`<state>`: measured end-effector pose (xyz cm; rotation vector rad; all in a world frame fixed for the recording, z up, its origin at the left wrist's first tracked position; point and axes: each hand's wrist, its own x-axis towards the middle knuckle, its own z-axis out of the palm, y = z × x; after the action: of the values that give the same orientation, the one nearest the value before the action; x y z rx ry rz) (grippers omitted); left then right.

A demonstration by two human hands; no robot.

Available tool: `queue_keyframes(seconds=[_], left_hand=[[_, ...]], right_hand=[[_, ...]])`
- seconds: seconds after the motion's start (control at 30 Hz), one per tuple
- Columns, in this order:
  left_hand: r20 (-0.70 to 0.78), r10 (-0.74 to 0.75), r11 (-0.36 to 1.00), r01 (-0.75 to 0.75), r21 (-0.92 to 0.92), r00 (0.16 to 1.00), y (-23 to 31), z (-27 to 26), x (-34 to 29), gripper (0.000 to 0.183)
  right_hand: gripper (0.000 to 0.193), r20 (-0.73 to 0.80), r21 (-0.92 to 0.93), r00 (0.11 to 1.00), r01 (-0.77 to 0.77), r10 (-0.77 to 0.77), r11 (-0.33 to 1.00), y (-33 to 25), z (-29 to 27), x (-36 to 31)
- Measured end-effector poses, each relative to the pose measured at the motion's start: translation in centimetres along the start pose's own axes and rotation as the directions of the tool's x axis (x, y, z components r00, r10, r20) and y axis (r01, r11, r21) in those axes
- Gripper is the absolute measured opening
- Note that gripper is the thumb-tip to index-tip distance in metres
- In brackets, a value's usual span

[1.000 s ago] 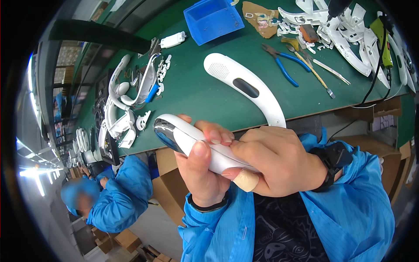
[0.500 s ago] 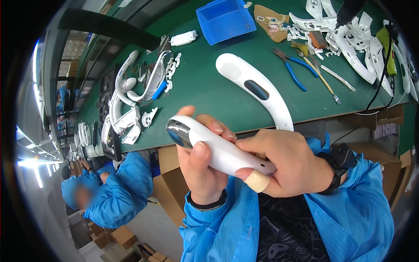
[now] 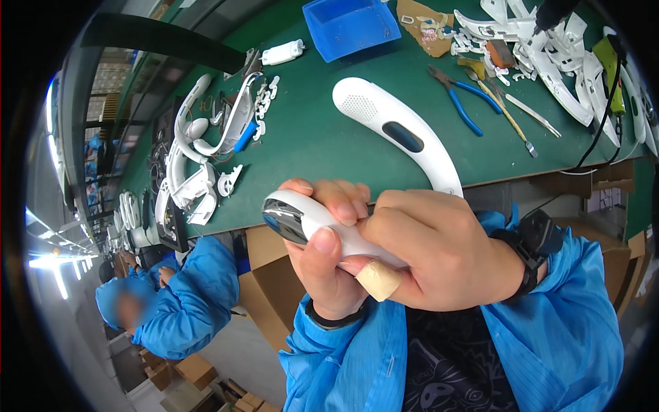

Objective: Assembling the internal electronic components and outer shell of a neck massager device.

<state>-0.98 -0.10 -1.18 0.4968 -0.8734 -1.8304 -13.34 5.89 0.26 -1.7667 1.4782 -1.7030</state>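
A white curved plastic housing (image 3: pixel 317 218) with a glossy dark end is held between both hands above the table's front edge. My left hand (image 3: pixel 322 264) wraps round it near the dark end, thumb on the near side and fingertips over the far side. My right hand (image 3: pixel 439 250) grips its other end, which the fingers now hide; a beige wrap covers the thumb. Beyond my hands a similar white curved housing (image 3: pixel 419 145) lies on the green table (image 3: pixel 295 130), with a dotted grille and a dark oval window.
A blue bin (image 3: pixel 350 31) stands at the back. Pliers (image 3: pixel 463 103), a brush (image 3: pixel 511 117) and tweezers (image 3: pixel 532 115) lie at right, near a heap of white plastic parts (image 3: pixel 559 69). More white parts (image 3: pixel 195 182) lie at left. A co-worker in blue (image 3: pixel 185 295) sits beyond them.
My right hand has slid left along the housing, closer to my left hand, covering the end that showed before. The view has shifted slightly.
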Motion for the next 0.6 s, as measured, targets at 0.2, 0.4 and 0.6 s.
queue_keyframes(seconds=[0.2,0.4,0.6], left_hand=[[0.016,0.021,1.000,-0.021,0.008,1.000,0.7,-0.7,0.5,0.053],[0.027,-0.088,0.976,0.092,-0.197,0.996,1.9,-1.3,2.4,0.047],[0.084,-0.120,0.969,0.136,-0.204,0.989,1.8,-0.9,3.0,0.052]], right_hand=[[0.030,0.019,-0.021,0.999,0.039,-0.039,0.999,0.6,-0.3,0.2],[0.041,0.278,0.007,0.956,-0.102,0.096,0.995,0.9,-2.7,-0.9],[0.039,0.184,0.036,0.981,-0.064,0.057,0.997,1.3,-1.9,-1.8]])
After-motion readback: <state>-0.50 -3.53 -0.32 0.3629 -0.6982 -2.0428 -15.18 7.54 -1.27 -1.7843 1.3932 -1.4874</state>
